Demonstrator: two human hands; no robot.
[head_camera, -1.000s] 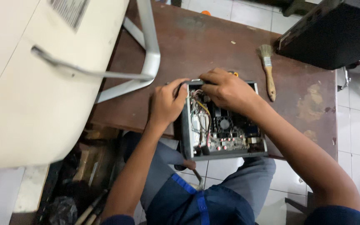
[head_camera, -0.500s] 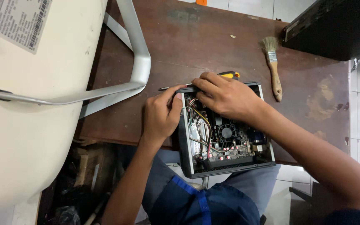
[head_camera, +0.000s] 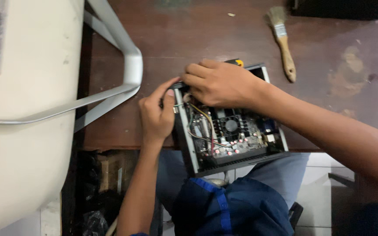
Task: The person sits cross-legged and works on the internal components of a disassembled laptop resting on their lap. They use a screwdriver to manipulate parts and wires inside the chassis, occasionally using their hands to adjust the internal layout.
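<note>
An opened small computer case rests on the front edge of a brown wooden table, its circuit board, round fan and coloured wires exposed. My left hand grips the case's left wall near the far corner, thumb pressed on the rim. My right hand lies over the far end of the case, fingers curled down on something inside that I cannot make out. A yellow-and-black tool tip peeks out behind my right hand.
A paintbrush with a wooden handle lies on the table at the far right. A large cream appliance with a grey metal stand fills the left. A dark box sits at the far right corner. Clutter lies under the table.
The view has shifted nearer to the case. Both hands stay at the case's far left corner, with the left thumb pushed further onto the rim.
</note>
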